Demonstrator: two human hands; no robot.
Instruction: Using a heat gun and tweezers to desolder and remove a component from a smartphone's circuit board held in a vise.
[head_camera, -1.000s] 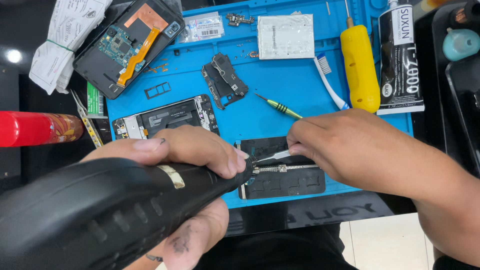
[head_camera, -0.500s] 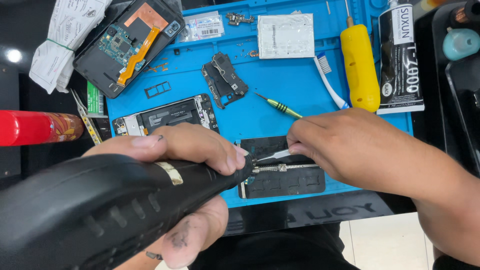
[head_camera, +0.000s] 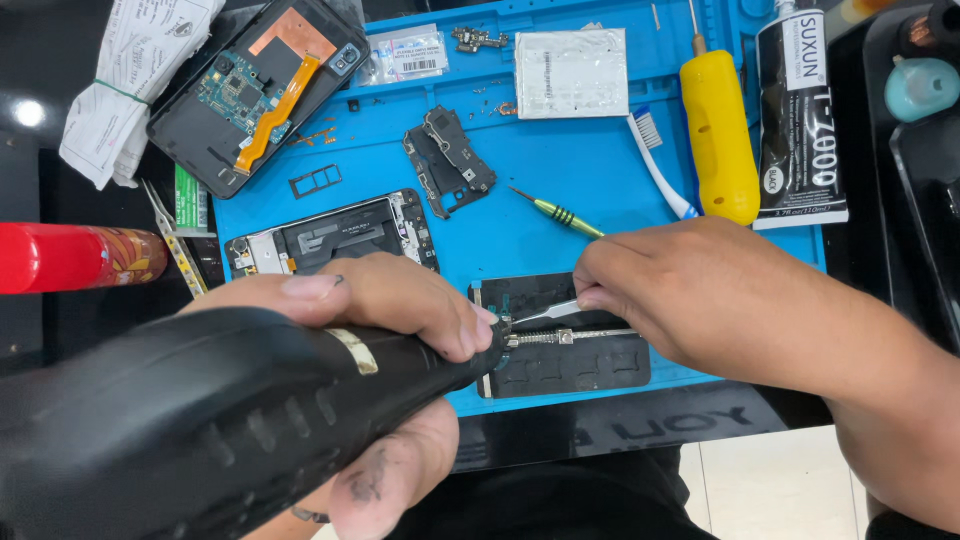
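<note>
On my mat, the holder plate lies at 6 o'clock. The phone frame sits at 9 o'clock of it, the metal cover at 11, the screwdriver at 1, the glue tube just right of that.

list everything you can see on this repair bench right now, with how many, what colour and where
work mat: one, blue, centre
opened phone: one, black with orange flex, top left
phone frame: one, black, mid left
small cover plate: one, black, centre
board holder: one, black, under the hands
foil pouch: one, silver, top
screwdriver: one, yellow handle, right
small screwdriver: one, green, centre
toothbrush: one, white, right
glue tube: one, black, far right
can: one, red, left edge
handheld tool: one, black, in left hand
tweezers: one, silver, in right hand
</note>
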